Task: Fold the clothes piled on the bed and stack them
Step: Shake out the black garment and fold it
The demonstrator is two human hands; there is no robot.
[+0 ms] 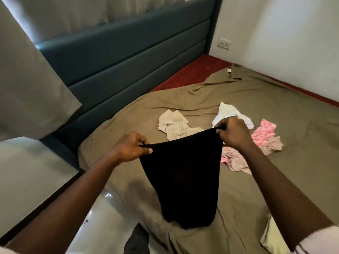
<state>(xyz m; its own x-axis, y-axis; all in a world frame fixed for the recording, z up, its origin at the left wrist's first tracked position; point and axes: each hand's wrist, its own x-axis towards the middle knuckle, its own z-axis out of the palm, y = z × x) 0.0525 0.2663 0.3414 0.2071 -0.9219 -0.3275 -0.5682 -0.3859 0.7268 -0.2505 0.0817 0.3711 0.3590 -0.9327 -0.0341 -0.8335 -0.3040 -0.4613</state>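
A black garment (183, 176) hangs in the air over the near part of the bed, its lower end close to the olive sheet (256, 99). My left hand (130, 147) pinches its top left corner and my right hand (232, 132) pinches its top right corner, stretching the upper edge between them. Behind it on the sheet lie a crumpled cream garment (174, 125), a white and pale yellow garment (229, 110) and a pink patterned garment (266, 136), part of which shows below my right wrist.
A blue padded headboard (119, 57) runs along the left. Grey curtains (31, 85) hang at the far left. A white wall with a socket (224, 43) borders the right. Red mattress (194, 70) shows at the far corner. A pale green cloth (271, 239) lies near right. Shiny floor (102, 217) lies below left.
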